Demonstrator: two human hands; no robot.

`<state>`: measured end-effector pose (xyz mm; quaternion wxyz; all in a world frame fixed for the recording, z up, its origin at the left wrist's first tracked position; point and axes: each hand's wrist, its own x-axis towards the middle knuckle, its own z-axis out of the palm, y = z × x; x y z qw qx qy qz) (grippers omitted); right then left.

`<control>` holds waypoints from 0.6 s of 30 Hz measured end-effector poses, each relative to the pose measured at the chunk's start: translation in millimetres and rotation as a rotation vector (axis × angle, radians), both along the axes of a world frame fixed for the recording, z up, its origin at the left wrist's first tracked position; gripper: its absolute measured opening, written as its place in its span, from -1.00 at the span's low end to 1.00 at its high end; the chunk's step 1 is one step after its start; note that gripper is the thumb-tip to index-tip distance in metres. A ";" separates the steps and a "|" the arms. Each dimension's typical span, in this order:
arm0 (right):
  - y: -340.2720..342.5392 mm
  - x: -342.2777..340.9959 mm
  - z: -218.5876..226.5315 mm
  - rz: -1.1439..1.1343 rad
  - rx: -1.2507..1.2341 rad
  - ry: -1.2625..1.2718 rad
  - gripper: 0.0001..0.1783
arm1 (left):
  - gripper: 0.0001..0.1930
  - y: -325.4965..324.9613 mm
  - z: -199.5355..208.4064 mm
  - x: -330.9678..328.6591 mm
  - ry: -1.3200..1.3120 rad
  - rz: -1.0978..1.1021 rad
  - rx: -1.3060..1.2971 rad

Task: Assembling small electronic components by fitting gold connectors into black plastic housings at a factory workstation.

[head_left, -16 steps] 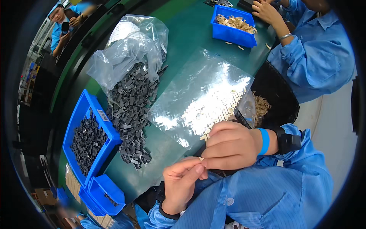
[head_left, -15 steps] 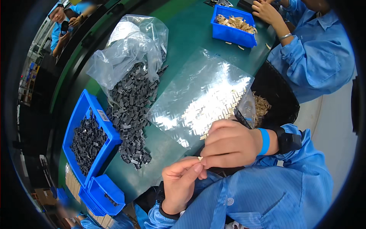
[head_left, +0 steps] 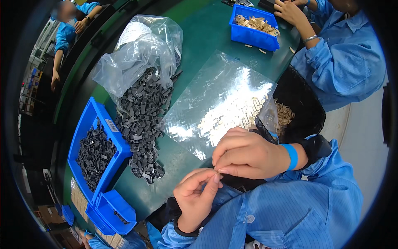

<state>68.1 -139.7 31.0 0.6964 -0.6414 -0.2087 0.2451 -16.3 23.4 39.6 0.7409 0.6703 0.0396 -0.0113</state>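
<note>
My left hand (head_left: 195, 197) and my right hand (head_left: 251, 157) meet fingertip to fingertip over the table's near edge. Thumb and forefinger of each are pinched together. Between the fingertips is a tiny pale piece (head_left: 219, 174), mostly hidden, so its shape is unclear. Just beyond my right hand lies a flat clear plastic sheet or bag (head_left: 199, 89), with many small cream-coloured pieces (head_left: 232, 112) in neat slanted rows; glare washes out part of it. Left of it spreads a heap of small dark grey rectangular parts (head_left: 141, 120).
A crumpled clear bag (head_left: 145, 50) lies at the heap's far end. Blue bins (head_left: 124, 145) (head_left: 118, 203) at left hold dark parts. A blue bin (head_left: 253, 37) of tan strips stands far right, near a co-worker's arm (head_left: 306, 31). A black-lined container (head_left: 304, 99) holds tan scraps.
My right hand has shifted slightly left, its fingers closing over the pale piece, which showed more clearly before. My left hand has tilted slightly. In the background, a person has lowered an arm.
</note>
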 end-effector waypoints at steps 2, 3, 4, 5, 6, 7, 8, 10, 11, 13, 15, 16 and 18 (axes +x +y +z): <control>-1.0 -0.3 0.2 -0.008 -0.008 -0.009 -0.90 | -0.90 1.2 -2.1 0.0 0.041 -0.012 -0.081; -2.4 -0.9 1.1 -0.011 -0.013 -0.013 -0.90 | -0.91 1.8 -3.1 -0.1 0.081 -0.023 -0.162; -3.6 -1.6 2.0 -0.014 -0.017 -0.018 -0.90 | -0.91 2.5 -3.8 -0.6 0.080 -0.023 -0.163; -4.7 -2.2 2.9 -0.017 -0.021 -0.023 -0.90 | -0.90 3.5 -4.5 -1.3 0.102 0.019 -0.214; -6.1 -2.3 3.3 -0.018 -0.025 -0.028 -0.90 | -0.90 4.1 -4.9 -1.4 0.123 0.061 -0.266; -12.3 0.3 8.8 -0.020 -0.029 -0.034 -0.90 | -0.90 3.3 -5.3 -1.1 0.121 0.062 -0.267; -10.8 -1.4 7.2 0.020 0.019 0.065 -0.86 | -0.89 1.3 -5.8 -0.7 0.110 0.112 -0.258; -5.7 -8.0 6.9 0.069 0.064 0.152 -0.85 | -0.88 -0.7 -7.5 -0.7 0.100 0.159 -0.249; -3.6 -10.1 5.7 0.096 0.086 0.179 -0.84 | -0.88 -0.8 -8.7 -1.3 0.084 0.165 -0.235; 0.3 -11.2 6.5 0.101 0.091 0.158 -0.83 | -0.88 -1.7 -8.9 -2.1 0.067 0.175 -0.219; 2.8 -11.8 5.8 0.067 0.078 0.067 -0.84 | -0.87 -3.3 -8.4 -1.4 -0.005 0.184 -0.141; 2.9 -11.1 6.1 0.068 0.078 0.067 -0.84 | -0.87 -3.0 -8.2 -1.3 -0.005 0.184 -0.141; 2.4 -9.8 6.9 0.080 0.052 0.066 -0.85 | -0.86 -2.1 -7.6 -1.3 0.016 0.154 -0.095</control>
